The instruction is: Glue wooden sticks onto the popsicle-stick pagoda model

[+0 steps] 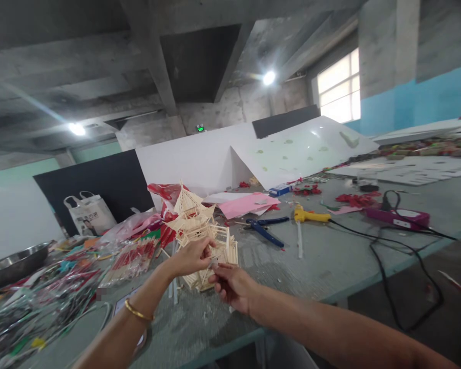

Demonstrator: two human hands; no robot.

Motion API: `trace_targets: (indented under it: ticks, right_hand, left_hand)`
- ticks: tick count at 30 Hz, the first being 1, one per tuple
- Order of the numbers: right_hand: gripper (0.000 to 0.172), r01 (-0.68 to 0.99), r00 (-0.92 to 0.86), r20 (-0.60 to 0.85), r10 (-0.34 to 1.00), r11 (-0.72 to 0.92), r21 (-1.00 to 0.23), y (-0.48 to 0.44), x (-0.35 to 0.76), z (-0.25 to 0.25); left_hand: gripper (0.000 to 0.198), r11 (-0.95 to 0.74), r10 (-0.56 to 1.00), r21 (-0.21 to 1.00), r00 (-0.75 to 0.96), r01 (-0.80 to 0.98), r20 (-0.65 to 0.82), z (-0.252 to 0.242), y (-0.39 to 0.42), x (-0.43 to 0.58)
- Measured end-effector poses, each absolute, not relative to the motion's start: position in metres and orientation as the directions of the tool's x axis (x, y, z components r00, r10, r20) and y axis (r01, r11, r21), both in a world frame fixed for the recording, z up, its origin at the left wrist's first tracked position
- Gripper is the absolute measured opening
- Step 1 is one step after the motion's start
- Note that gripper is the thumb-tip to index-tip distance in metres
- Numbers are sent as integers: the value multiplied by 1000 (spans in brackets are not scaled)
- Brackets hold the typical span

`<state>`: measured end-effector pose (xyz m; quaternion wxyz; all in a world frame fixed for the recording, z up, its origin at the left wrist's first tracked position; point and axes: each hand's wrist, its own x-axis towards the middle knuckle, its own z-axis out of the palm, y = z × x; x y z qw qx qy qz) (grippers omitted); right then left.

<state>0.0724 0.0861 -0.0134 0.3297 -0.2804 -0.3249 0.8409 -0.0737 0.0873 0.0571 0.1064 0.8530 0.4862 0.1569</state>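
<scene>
A pagoda model (192, 225) built of thin pale wooden sticks stands upright on the grey table, with tiered pointed roofs and a fenced base. Both hands meet in front of its lower part and hide some of it. My left hand (192, 254), below a gold bangle, has its fingers bent together close to the sticks. My right hand (234, 286) is closed, thumb and fingertips pinched. Between the two sets of fingertips shows a small whitish bit (214, 261), too blurred to name. Whether the fingers touch the model, I cannot tell.
Blue pliers (267, 230) and a yellow glue gun (311, 215) lie right of the model; the gun's black cord trails over the table edge. A purple power strip (397, 218) sits farther right. Bagged sticks (132, 259), a phone (138, 333) and a metal bowl (19, 264) are leftward.
</scene>
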Motion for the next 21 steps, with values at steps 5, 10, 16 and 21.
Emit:
trace_targets:
  ticks: [5,10,16,21]
  right_hand:
    - [6,-360,-638,-266,723,-585,-727,85,73,-10]
    - [6,-347,-635,-286,718,-596,-724,85,73,-7]
    - [6,-346,-640,-279,716,-592,-728,83,75,-8]
    - [7,-325,-640,-256,725,-557,-764,83,76,-8]
  left_hand:
    - [44,-475,877,390,457,789,146,55,85,-77]
    - [44,-453,888,420,442,786,131,56,84,-79]
    - [34,-436,897,410,421,801,132,59,83,-75]
    - [31,-443,896,370,417,816,152,60,85,-74]
